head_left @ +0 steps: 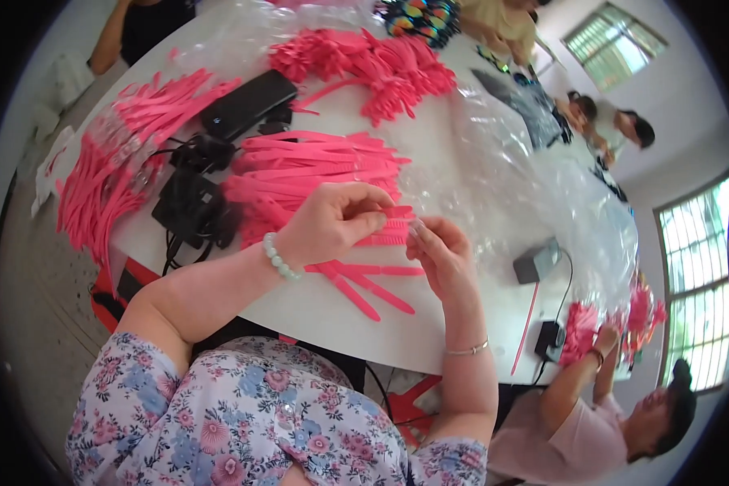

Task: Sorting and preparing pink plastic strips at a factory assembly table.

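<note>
My left hand [338,217], with a pale bead bracelet at its wrist, is closed in a pinch on a pink ribbed strap [394,228]. My right hand [444,253] meets it from the other side, its thumb and finger pressed together at the strap's end. A small clear piece seems to sit between those fingertips; its kind is too small to make out. Behind and under the left hand lies a pile of pink straps [316,166]. Several loose straps [356,293] fan out on the white table [308,312] just below my hands.
Left of the pile are a black case [249,104] and black cabled adapters [190,206]. More pink straps hang over the left edge [97,202] and lie heaped at the back [381,69]. Clear plastic bags [535,186] spread on the right, near a grey box [536,261]. Co-workers sit around.
</note>
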Motion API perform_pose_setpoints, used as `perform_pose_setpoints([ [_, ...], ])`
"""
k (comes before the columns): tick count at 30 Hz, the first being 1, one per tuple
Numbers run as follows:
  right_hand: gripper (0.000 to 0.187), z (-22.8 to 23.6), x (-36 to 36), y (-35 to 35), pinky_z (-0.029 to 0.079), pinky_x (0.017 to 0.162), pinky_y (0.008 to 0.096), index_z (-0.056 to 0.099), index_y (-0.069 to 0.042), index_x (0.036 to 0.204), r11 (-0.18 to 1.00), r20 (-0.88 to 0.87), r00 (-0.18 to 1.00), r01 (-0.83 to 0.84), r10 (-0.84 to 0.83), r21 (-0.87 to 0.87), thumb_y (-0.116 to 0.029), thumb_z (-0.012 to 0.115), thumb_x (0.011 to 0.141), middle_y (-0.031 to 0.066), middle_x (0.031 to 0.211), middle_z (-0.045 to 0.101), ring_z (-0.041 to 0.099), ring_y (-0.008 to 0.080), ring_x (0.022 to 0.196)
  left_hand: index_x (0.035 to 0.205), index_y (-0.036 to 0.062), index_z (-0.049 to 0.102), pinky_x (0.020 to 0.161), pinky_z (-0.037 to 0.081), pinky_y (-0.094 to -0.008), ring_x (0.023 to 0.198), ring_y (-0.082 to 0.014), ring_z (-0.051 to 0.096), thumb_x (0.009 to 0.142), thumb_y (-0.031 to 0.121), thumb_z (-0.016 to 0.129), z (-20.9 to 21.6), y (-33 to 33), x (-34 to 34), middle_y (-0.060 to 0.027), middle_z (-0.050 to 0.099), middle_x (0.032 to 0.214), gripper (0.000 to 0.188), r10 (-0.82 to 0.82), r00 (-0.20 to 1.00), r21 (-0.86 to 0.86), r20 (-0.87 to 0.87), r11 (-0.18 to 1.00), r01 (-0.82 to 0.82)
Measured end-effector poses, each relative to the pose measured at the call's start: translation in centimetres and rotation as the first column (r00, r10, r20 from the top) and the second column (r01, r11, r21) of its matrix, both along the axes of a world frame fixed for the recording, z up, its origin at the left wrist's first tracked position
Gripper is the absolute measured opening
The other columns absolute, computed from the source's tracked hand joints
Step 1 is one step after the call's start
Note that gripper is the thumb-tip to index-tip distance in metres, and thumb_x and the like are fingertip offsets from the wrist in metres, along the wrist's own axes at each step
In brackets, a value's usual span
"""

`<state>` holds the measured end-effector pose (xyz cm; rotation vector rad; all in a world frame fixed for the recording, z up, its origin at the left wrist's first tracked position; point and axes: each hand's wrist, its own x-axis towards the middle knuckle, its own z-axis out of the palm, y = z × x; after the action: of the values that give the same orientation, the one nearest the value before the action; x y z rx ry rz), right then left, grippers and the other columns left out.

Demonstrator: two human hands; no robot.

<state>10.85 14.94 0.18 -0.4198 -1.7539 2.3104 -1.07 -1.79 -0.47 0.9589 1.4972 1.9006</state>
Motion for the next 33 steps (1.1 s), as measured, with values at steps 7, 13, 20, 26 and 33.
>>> perform_pose_setpoints([
  [7,0.017,-0.6,0.9,0.9,0.048,0.066,0.0246,0.058,0.003,0.099,0.997,-0.033,0.997,-0.071,0.072,0.025,-0.010,0.058,0.087,0.0059,0.084,0.062,0.058,0.0123,0.073,0.099,-0.0030,0.060,0.068,0.046,-0.0185,0.077,-0.0041,0.055,0.084,-0.003,0.056,-0.3,0.6,0.4,0.0004,0.059,0.083,0.016,-0.045,0.992,-0.124,-0.116,0.992,0.030],
  [13,0.019,-0.9,1.3,0.7,0.050,0.070,0.0262,0.058,0.003,0.102,0.994,-0.082,0.991,-0.101,0.103,0.031,-0.008,0.058,0.087,0.0076,0.088,0.063,0.060,0.0139,0.077,0.100,-0.0037,0.060,0.068,0.046,-0.0184,0.077,-0.0044,0.055,0.084,-0.002,0.056,-0.2,0.4,0.7,0.0005,0.060,0.083,0.016,-0.068,0.986,-0.141,-0.150,0.989,0.046],
  [20,0.018,-0.9,1.2,0.7,0.050,0.070,0.0268,0.058,0.003,0.101,0.995,-0.106,0.991,-0.082,0.088,0.055,-0.006,0.058,0.086,0.0081,0.087,0.063,0.060,0.0144,0.076,0.100,-0.0041,0.060,0.070,0.047,-0.0194,0.079,-0.0050,0.056,0.084,-0.001,0.057,-0.2,0.4,0.7,-0.0002,0.060,0.085,0.017,-0.078,0.985,-0.127,-0.155,0.990,0.058],
  [26,0.016,-0.8,1.4,0.8,0.049,0.071,0.0271,0.058,0.003,0.100,0.996,-0.138,0.988,-0.069,0.076,0.056,-0.006,0.057,0.087,0.0085,0.085,0.063,0.060,0.0149,0.076,0.101,-0.0041,0.059,0.072,0.047,-0.0199,0.081,-0.0056,0.056,0.083,-0.001,0.060,-0.3,0.4,0.8,-0.0008,0.060,0.088,0.019,-0.139,0.979,-0.116,-0.147,0.986,0.123],
  [33,0.016,-0.6,1.6,0.6,0.049,0.069,0.0258,0.058,0.002,0.099,0.999,-0.147,0.988,-0.042,0.046,0.033,-0.008,0.058,0.087,0.0071,0.085,0.063,0.059,0.0137,0.076,0.099,-0.0018,0.056,0.069,0.050,-0.0235,0.080,-0.0097,0.059,0.083,-0.001,0.060,0.1,0.2,1.2,-0.0046,0.061,0.088,0.016,-0.092,0.995,-0.072,-0.038,0.993,0.089],
])
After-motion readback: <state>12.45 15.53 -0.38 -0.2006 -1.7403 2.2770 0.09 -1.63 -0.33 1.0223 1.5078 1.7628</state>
